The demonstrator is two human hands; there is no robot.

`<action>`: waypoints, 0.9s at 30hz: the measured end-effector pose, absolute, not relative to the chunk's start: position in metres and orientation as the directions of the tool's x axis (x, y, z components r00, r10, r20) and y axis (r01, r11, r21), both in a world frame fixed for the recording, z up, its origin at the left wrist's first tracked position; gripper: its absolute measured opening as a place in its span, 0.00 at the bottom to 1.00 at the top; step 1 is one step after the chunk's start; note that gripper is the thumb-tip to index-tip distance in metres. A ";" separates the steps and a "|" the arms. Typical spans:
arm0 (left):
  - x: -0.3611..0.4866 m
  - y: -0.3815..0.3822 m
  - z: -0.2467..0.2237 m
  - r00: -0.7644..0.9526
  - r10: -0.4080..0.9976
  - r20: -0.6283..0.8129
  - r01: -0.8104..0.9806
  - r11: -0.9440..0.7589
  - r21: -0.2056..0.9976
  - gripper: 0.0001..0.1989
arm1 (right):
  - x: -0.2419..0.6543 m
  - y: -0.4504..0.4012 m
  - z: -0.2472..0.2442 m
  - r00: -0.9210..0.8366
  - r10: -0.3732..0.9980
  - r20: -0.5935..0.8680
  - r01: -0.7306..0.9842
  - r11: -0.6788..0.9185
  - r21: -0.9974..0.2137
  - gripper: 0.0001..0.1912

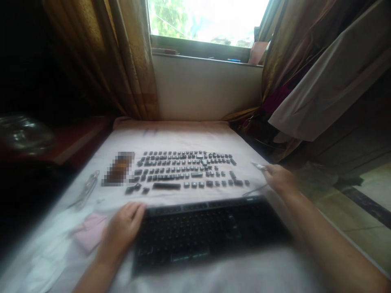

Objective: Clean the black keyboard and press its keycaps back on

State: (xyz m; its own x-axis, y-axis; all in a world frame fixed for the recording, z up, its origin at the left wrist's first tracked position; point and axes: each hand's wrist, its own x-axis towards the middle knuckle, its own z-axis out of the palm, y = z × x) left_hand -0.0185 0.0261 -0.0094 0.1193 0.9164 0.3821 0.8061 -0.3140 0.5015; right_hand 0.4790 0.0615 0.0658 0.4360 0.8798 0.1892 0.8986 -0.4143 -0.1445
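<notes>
A black keyboard base with its keycaps off lies on the white-covered surface, blurred by motion. My left hand is closed at the base's upper left corner, its fingertips against the edge. Beyond the base, several loose dark keycaps are laid out in rows. To the right of them, my right hand is closed on a small whitish object, too blurred to name. A dark cable runs from the base's top edge toward my right hand.
A pixelated brown item lies left of the keycaps, with a coiled cable beside it. Pink cloth and white fabric are at the lower left. Curtains and a window stand behind; garments hang at the right.
</notes>
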 end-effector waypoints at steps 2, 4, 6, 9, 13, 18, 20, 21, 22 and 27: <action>-0.017 0.025 -0.007 0.122 0.875 0.468 0.781 -0.376 0.498 0.18 | 0.454 0.047 0.072 0.378 0.895 0.234 0.923 -0.345 -0.173 0.17; -0.012 0.021 -0.003 0.130 0.826 0.549 0.753 -0.442 0.487 0.15 | 0.415 0.028 0.072 0.170 0.938 0.301 0.964 -0.096 -0.246 0.13; -0.005 0.014 0.004 0.142 0.797 0.588 0.728 -0.486 0.484 0.11 | 0.370 0.006 0.066 -0.065 0.912 0.406 0.939 0.193 -0.283 0.12; 0.007 0.002 0.015 0.203 0.757 0.622 0.680 -0.566 0.466 0.08 | 0.309 -0.019 0.053 -0.295 0.824 0.484 0.854 0.455 -0.253 0.10; 0.019 -0.010 0.024 0.288 0.720 0.631 0.645 -0.633 0.428 0.12 | 0.263 -0.032 0.043 -0.294 0.776 0.558 0.787 0.528 -0.319 0.09; 0.022 -0.019 0.028 0.390 0.698 0.601 0.615 -0.683 0.394 0.18 | 0.234 -0.039 0.041 -0.232 0.776 0.586 0.675 0.562 -0.477 0.09; 0.022 -0.022 0.026 0.416 0.685 0.599 0.588 -0.704 0.397 0.18 | 0.224 -0.042 0.040 -0.179 0.793 0.583 0.597 0.558 -0.576 0.08; 0.022 -0.024 0.025 0.420 0.684 0.596 0.575 -0.709 0.407 0.18 | 0.219 -0.042 0.040 -0.143 0.811 0.567 0.556 0.540 -0.632 0.06; 0.022 -0.024 0.023 0.419 0.688 0.593 0.563 -0.709 0.424 0.18 | 0.215 -0.043 0.040 -0.107 0.838 0.535 0.509 0.508 -0.695 0.05; 0.022 -0.025 0.021 0.366 0.770 0.523 0.508 -0.636 0.581 0.19 | 0.196 -0.038 0.043 -0.076 0.976 0.203 0.123 0.211 -0.970 0.10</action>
